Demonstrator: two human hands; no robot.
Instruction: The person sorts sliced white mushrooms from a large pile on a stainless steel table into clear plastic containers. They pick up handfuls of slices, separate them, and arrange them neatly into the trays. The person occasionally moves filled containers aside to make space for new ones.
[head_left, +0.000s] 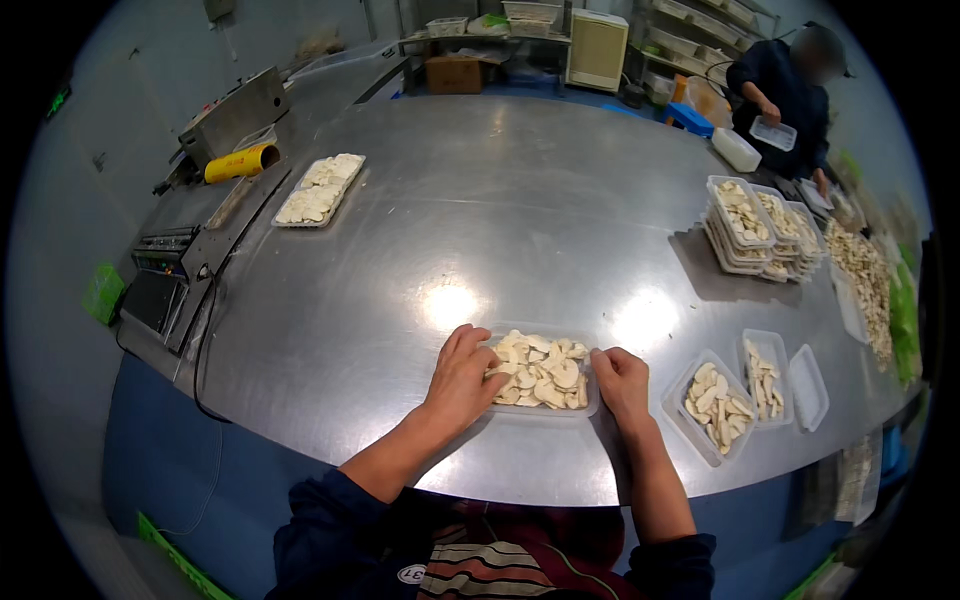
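Observation:
A clear plastic tray (592, 390) filled with pale, dried-looking slices (540, 371) lies on the steel table (390, 292) in front of me. My left hand (465, 375) is at its left end, with fingers curved over the rim and touching the slices. At the upper right corner, my right hand (621, 379) has its fingers bent against the tray's rim; whether they pinch it is hard to tell. To the right of that hand stand a tilted tray of slices (716, 409), a partly filled tray (766, 379) and an empty white tray (808, 388).
Stacked filled trays (742, 217) stand at the right, beside a heap of loose slices (862, 277). Two filled trays (319, 191) lie far left, near a wrapping machine (161, 277) and a yellow roll (240, 163). A co-worker (787, 97) holds a tray at the back right.

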